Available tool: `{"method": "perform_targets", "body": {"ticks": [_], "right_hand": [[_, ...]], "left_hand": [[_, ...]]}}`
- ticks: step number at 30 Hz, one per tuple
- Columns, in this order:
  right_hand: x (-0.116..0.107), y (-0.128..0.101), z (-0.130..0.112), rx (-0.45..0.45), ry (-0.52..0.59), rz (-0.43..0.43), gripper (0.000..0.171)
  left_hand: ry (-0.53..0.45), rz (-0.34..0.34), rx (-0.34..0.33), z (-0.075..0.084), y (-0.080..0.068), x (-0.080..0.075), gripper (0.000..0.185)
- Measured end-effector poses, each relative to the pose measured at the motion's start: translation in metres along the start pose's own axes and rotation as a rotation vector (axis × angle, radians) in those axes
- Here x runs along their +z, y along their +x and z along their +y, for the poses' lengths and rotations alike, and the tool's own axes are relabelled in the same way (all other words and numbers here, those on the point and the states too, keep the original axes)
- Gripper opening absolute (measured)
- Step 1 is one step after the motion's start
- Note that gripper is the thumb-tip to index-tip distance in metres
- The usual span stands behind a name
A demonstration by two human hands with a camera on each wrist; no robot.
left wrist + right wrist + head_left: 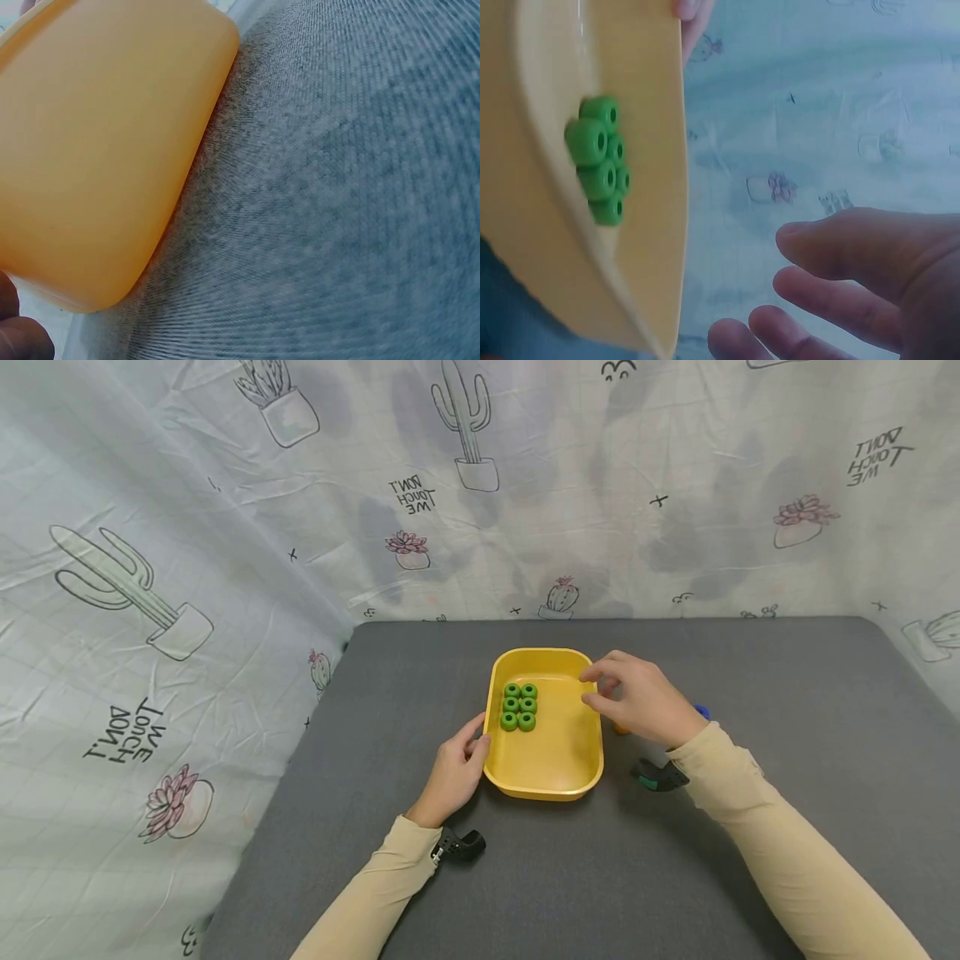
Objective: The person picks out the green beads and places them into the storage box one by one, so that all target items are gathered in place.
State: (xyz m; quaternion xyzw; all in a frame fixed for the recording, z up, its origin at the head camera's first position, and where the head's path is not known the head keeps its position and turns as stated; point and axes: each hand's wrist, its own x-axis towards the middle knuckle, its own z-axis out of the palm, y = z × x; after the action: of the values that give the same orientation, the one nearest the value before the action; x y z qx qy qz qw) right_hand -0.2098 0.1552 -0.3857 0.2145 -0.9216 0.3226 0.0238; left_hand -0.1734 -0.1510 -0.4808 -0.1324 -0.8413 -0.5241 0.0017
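Observation:
A yellow plastic tray (551, 781) lies on the table, with several green rings (519, 706) grouped in short rows at its left inside. My left hand (455, 772) holds the tray's left side, a fingertip lying over the rim in the right wrist view. In the left wrist view, curled fingers (22, 337) sit beside the tray's outer wall (105, 150). Above the tray's right rim hovers my right hand (637, 697). Its thumb and fingers (832, 240) are apart, with nothing between them.
Partly hidden by the right hand and sleeve, an orange piece (621, 729) and a blue piece (702, 712) lie right of the tray. The dark grey table (420, 668) ends at a white cloth (600, 527) printed with cacti. Each wrist wears a black strap.

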Motion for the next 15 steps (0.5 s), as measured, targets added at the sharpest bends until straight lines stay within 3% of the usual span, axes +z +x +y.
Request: {"method": "perform_targets", "body": {"ticks": [15], "right_hand": [[-0.016,-0.014,0.041,0.076,-0.052,0.063,0.028]], "left_hand": [[0.015,-0.002,-0.016,0.001,0.000,0.001,0.047]]}}
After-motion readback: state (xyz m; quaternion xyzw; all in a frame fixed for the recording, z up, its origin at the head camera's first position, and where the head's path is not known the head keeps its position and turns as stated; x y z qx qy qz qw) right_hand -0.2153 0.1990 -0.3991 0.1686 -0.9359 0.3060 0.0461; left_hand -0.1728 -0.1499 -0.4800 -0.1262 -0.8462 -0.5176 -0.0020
